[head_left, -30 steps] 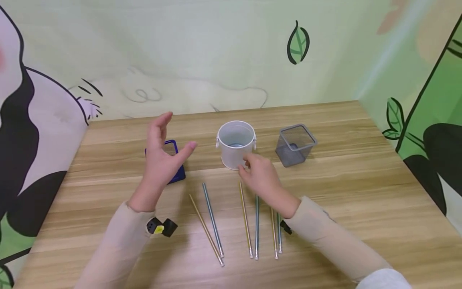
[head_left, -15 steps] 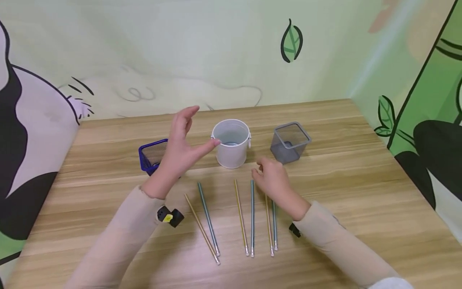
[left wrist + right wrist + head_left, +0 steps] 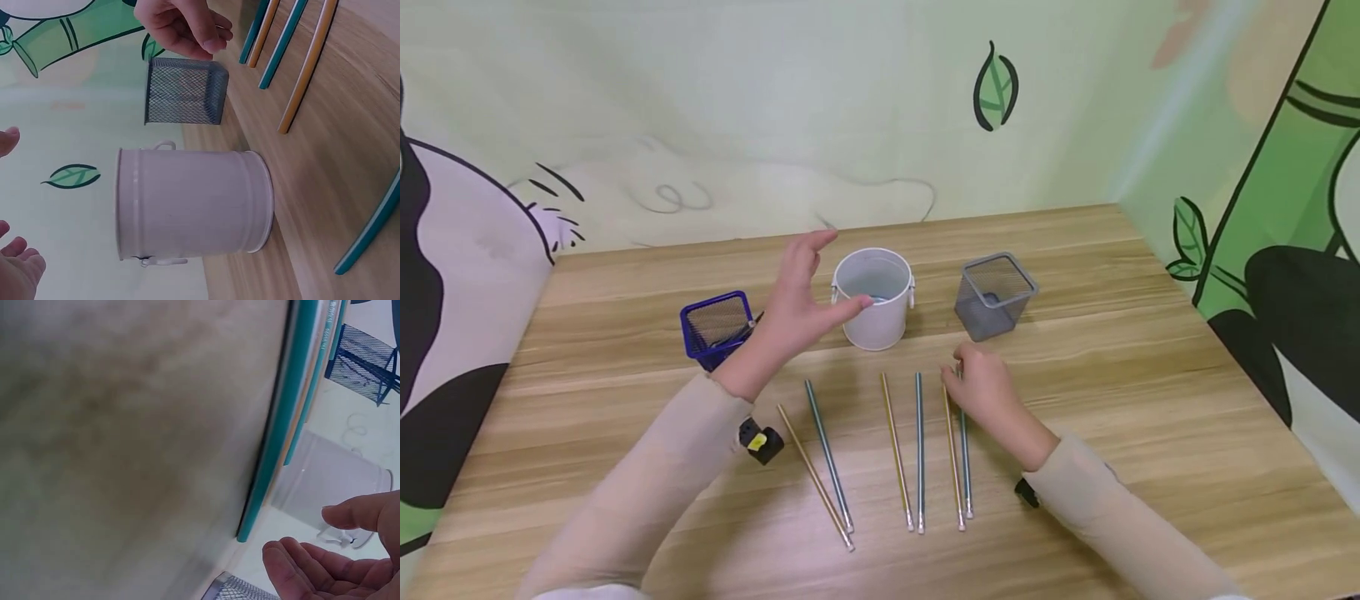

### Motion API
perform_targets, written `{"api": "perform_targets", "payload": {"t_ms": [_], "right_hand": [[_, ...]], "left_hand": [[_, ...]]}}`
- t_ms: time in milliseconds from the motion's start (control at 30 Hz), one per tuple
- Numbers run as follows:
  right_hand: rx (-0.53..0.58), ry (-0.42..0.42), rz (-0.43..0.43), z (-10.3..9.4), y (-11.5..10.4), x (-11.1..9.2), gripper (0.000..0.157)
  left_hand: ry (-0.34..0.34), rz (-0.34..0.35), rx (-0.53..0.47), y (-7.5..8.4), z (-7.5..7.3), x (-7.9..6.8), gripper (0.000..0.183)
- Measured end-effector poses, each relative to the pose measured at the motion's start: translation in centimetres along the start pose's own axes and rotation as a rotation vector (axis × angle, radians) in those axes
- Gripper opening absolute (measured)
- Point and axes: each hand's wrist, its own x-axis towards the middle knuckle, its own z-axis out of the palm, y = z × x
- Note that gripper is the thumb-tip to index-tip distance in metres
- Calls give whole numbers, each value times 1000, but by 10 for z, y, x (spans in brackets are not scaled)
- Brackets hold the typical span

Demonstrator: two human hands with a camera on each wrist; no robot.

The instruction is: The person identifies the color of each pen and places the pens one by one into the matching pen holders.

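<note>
Bkgd: pale green cartoon-print wall [image 3: 737, 100] w/ leaf motif [image 3: 996, 87]; wood-grain tabletop [image 3: 1097, 350] in front.
Pencils, qty 6, on tabletop in 3 prs, 1 gold + 1 teal each, eraser ends twd person: left pr, gold pencil [image 3: 815, 475] beside teal pencil [image 3: 829, 454], slanted; middle pr [image 3: 920, 454]; right pr [image 3: 952, 458], close tog.
Containers, qty 3, in a row behind pencils: blue mesh basket [image 3: 687, 336] at left w/ dark item, ID unclear; white bucket [image 3: 877, 327], ctr, upright, side handles; grey mesh holder [image 3: 976, 315] at right, upright.
L hand [image 3: 805, 312]: raised in front of bucket; fingers spread, thumb wide apart.
R hand [image 3: 988, 387]: over far ends of right pr, nr grey mesh holder; fingers bent, gap to thumb per R wrist view; contact w/ pencils can't be told.
Sleeves [image 3: 647, 475]: beige, both arms.
</note>
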Motion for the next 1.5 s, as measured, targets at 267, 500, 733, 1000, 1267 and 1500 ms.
{"api": "perform_targets", "payload": {"t_ms": [267,500,733,1000,1267,1500], "right_hand": [[-33,-25,40,0,8,-6,24],[-59,-50,52,-1,11,-9,18],[-28,-117,112,-2,12,-7,17],[-33,-218,154,-5,13,-8,39],[-25,-297,173,-5,14,-7,49],[26,-344,192,-4,18,-7,50]], "left_hand": [[-47,-92,-11,-11,12,3,87],[-80,-148,41,-22,19,3,89],[-98,-194,63,-38,21,5,93],[-132,-292,58,-53,25,7,99],[-129,-311,15,-64,25,8,96],[-147,-330,-111,-70,25,11,93]]}}
